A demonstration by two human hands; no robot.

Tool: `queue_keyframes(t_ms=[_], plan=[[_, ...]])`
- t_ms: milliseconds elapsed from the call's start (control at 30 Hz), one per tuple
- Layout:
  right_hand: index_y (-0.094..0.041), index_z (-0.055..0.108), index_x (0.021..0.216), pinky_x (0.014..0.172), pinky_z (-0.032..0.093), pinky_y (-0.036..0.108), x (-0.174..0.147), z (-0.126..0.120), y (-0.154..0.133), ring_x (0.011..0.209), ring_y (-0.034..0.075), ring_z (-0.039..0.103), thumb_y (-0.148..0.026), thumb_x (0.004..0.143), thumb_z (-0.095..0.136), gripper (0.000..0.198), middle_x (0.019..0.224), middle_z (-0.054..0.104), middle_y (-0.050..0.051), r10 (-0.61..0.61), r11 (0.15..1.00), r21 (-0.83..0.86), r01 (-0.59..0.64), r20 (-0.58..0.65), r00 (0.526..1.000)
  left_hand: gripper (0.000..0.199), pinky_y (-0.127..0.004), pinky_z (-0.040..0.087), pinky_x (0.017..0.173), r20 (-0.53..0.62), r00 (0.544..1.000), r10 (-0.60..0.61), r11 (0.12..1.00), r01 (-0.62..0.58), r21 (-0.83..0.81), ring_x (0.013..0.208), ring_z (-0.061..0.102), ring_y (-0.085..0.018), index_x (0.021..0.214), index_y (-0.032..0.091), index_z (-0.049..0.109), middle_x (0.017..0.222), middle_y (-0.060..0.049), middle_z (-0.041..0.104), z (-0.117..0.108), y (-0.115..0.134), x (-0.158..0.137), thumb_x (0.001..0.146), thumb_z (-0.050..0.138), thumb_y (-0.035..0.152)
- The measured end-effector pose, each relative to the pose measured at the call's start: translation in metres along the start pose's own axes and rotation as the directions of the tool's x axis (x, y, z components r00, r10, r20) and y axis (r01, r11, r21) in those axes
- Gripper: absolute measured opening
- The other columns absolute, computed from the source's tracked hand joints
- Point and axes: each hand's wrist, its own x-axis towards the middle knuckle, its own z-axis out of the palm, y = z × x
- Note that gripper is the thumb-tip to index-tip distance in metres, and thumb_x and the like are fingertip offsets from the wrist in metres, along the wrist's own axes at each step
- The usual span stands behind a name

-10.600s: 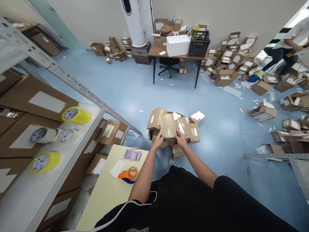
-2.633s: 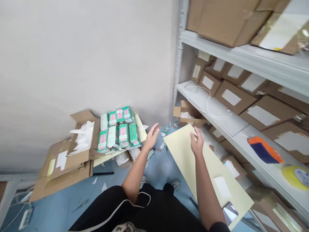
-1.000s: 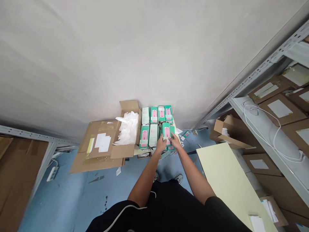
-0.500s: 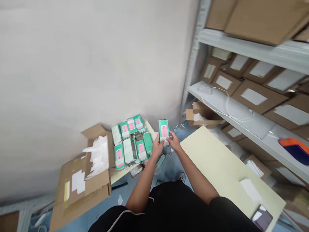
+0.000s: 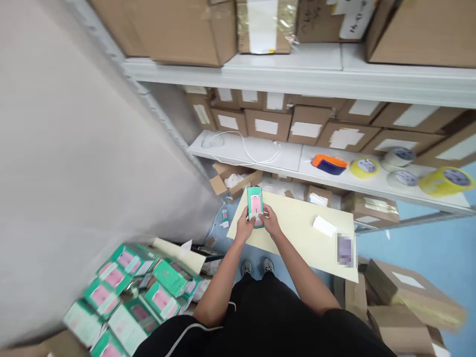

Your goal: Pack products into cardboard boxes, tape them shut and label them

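A small green box with a pink front panel (image 5: 256, 202) is held upright between both hands, over the near-left part of a pale yellow table (image 5: 290, 218). My left hand (image 5: 244, 225) grips its lower left side, thumb on the front. On the lower right side, my right hand (image 5: 270, 220) closes around it, thumb also on the front. The fingers behind the box are hidden. Several similar green and pink boxes (image 5: 169, 277) lie piled on a surface at the lower left.
Ahead stands a grey shelf rack (image 5: 286, 161) with cardboard boxes, an orange and blue tape dispenser (image 5: 329, 164) and yellow tape rolls (image 5: 364, 167). White paper (image 5: 325, 226) lies on the table. An open carton (image 5: 234, 179) sits at its far left; cartons (image 5: 397, 297) are stacked lower right.
My view has turned right, toward the shelf rack and the yellow table. Both hands have carried the green box round from the pile to over the table, their grip unchanged.
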Motion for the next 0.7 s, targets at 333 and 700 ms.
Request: queue_keyframes(t_ms=[333, 700], plan=[[-0.022, 0.063, 0.123, 0.087, 0.059, 0.039, -0.002, -0.042, 0.059, 0.102, 0.026, 0.071, -0.024, 0.065, 0.068, 0.058, 0.12, 0.075, 0.008, 0.218, 0.971, 0.161, -0.175, -0.312, 0.925, 0.069, -0.04, 0.054, 0.106, 0.28, 0.959, -0.037, 0.997, 0.018, 0.072, 0.124, 0.067, -0.026, 0.144, 0.022, 0.057, 0.137, -0.008, 0.071, 0.059, -0.059, 0.048, 0.077, 0.066, 0.01], [-0.022, 0.066, 0.088, 0.072, 0.059, 0.036, -0.004, -0.012, 0.15, 0.078, 0.026, 0.073, -0.024, 0.062, 0.076, 0.028, 0.074, 0.073, 0.001, 0.499, 0.849, 0.053, -0.525, -0.405, 0.766, 0.056, -0.042, 0.057, 0.096, 0.495, 0.813, -0.307, 0.918, 0.117, 0.378, 0.112, 0.073, -0.033, 0.127, 0.022, 0.066, 0.121, -0.013, 0.077, 0.062, -0.17, 0.057, 0.072, 0.078, 0.014]])
